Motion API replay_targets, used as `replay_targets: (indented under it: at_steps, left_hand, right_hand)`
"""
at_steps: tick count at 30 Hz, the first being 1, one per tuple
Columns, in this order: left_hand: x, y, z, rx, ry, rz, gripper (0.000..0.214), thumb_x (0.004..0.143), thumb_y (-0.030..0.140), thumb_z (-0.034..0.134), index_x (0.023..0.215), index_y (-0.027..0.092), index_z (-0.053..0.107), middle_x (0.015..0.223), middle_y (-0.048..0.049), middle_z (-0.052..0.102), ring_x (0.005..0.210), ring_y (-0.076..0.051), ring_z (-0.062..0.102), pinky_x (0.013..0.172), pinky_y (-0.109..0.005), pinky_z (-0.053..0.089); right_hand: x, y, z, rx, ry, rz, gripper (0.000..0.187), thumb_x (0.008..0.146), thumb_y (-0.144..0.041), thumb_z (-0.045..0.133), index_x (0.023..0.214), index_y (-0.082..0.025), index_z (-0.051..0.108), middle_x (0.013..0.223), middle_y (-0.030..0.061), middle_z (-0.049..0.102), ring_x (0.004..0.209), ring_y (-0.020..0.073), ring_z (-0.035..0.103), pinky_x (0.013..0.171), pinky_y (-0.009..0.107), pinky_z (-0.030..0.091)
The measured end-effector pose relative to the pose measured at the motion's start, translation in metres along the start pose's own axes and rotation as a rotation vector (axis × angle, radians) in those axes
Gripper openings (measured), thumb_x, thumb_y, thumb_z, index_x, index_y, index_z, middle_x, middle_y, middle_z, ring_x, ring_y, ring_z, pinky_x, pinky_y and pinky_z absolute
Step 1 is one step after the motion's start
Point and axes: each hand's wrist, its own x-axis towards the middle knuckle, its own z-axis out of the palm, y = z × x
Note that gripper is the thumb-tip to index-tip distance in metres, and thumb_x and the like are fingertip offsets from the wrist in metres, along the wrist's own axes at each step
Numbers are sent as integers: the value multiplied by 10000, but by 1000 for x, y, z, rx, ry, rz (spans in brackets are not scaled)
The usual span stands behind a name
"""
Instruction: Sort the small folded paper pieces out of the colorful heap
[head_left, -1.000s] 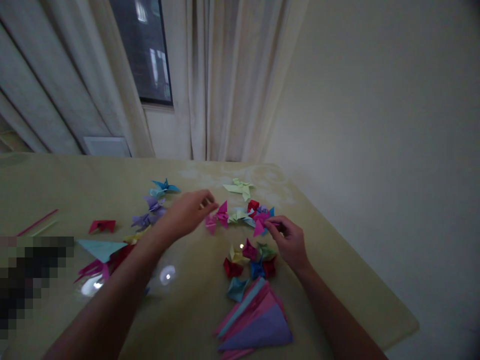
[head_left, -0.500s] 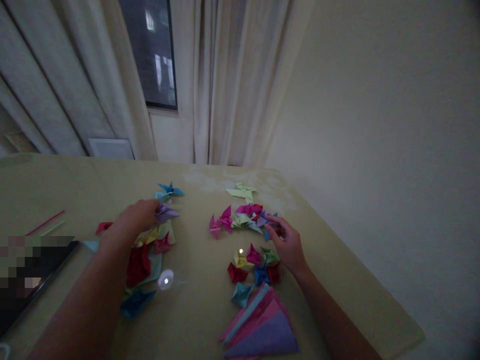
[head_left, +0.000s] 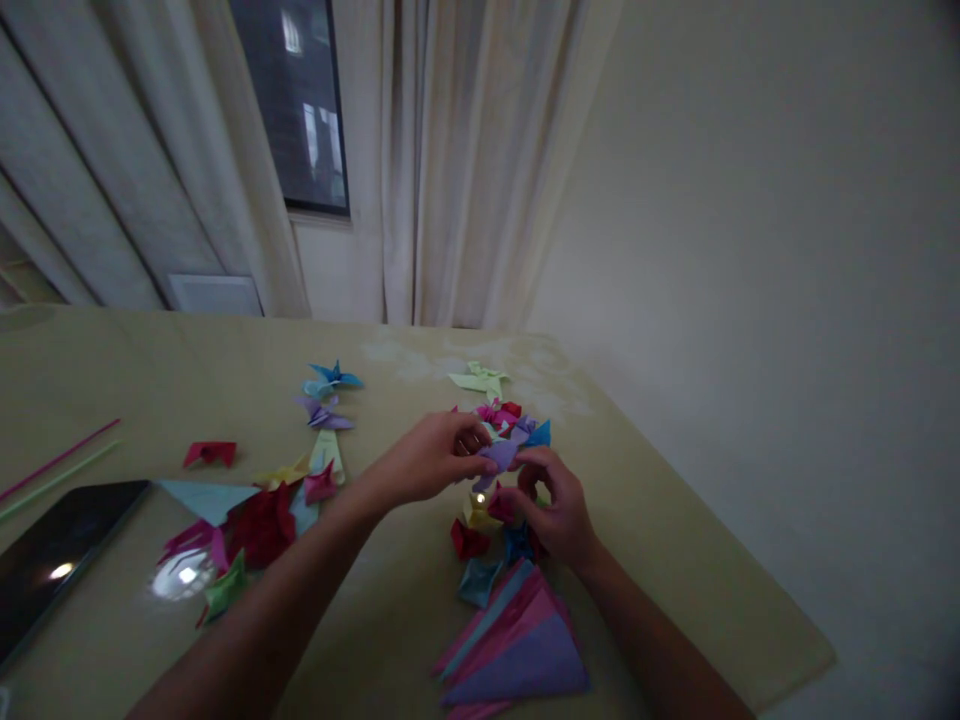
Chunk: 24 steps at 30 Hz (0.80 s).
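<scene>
My left hand (head_left: 442, 455) is closed on a purple folded-paper piece (head_left: 498, 458), pinched between thumb and fingers above the right-hand group of origami. Close beside it, my right hand (head_left: 551, 500) has curved fingers with a gap between thumb and index; the index fingertip is at the purple piece's right edge. Beneath the hands lie small folded pieces: a yellow one (head_left: 478, 510), a red one (head_left: 469, 539), a blue one (head_left: 519, 545) and a teal one (head_left: 478, 582). Just beyond are a purple crane (head_left: 523, 430) and a pale green crane (head_left: 480, 379). Some pieces are partly hidden by my hands.
A fan of folded paper (head_left: 517, 650) lies at the front. At left are a dark phone (head_left: 67, 545), two thin sticks (head_left: 64, 458), a red piece (head_left: 210, 454) and a mixed origami pile (head_left: 262, 525). Blue (head_left: 335, 375) and purple cranes (head_left: 322, 412) stand farther back.
My left hand has moved right from the left group to the right group, with a purple piece in it. My right hand has come slightly nearer and its fingers have curled.
</scene>
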Motion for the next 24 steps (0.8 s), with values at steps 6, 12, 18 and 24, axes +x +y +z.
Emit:
replay_targets:
  at_steps: [6, 12, 18, 24]
  left_hand:
    - [3, -5, 20, -65, 5, -35, 334, 841, 506, 722, 850, 174, 702, 709, -25, 721, 654, -165, 664, 571, -246, 452]
    - [5, -8, 20, -142, -5, -58, 406, 876, 577, 656, 777, 183, 659, 596, 9, 637, 540, -128, 572, 508, -237, 405]
    - [7, -8, 23, -296, 111, -140, 412, 873, 593, 663, 833, 184, 644, 647, 3, 678, 546, -121, 636, 477, -204, 385]
    - [7, -5, 31, -290, 0, -131, 408, 906, 588, 626, 853, 183, 640, 696, -15, 717, 516, -126, 654, 482, -217, 405]
  right_hand:
    - [6, -6, -3, -85, 22, -101, 112, 956, -258, 749, 877, -215, 681, 755, -14, 572, 652, 141, 532, 601, 259, 446]
    - [2, -3, -3, -55, 21, -16, 60, 988, -281, 702, 976, -222, 703, 814, 12, 651, 698, 159, 596, 643, 278, 498]
    - [-3, 2, -4, -5, 58, -90, 292, 952, -209, 721, 1228, -268, 646, 954, 20, 655, 664, 139, 583, 590, 265, 505]
    - [0, 3, -9, -74, 105, -143, 96, 983, -193, 657, 1033, -237, 727, 906, 52, 659, 815, 194, 635, 694, 313, 522]
